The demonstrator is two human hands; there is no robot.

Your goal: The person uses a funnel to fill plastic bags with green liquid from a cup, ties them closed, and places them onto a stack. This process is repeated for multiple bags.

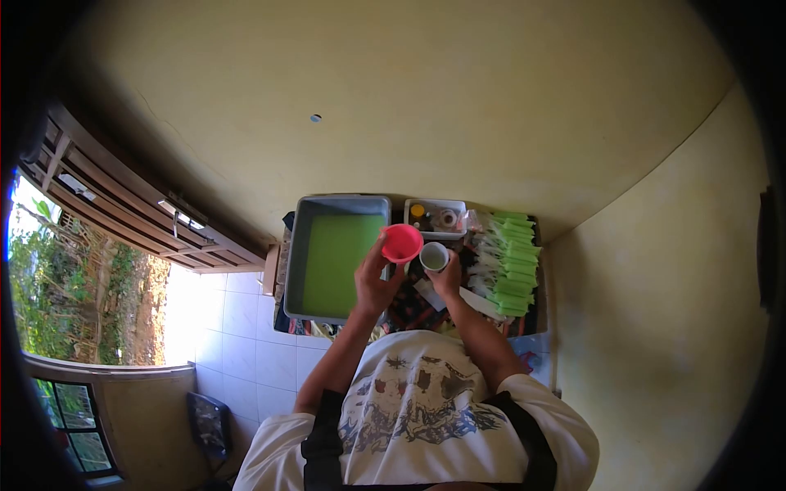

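My left hand (374, 278) is closed around a bright pink funnel (403, 243), its wide mouth facing up; whether it has a spout below is hidden. Close beside it, my right hand (446, 277) grips a small whitish cup (434, 256), also mouth up. Both are held over the middle of the table, a little apart from each other. To the left stands a large grey tub (295, 262) with green liquid (340, 266) in it. On the right, several filled green plastic packets (516, 266) with clear ends lie in a stacked row.
At the back of the table, a white tray (416, 236) holds an orange-yellow lidded item (417, 211) and a roll of tape (448, 218). A dark patterned cloth (407, 304) covers the table. The wall (458, 98) rises behind it; a chair (209, 424) stands at lower left.
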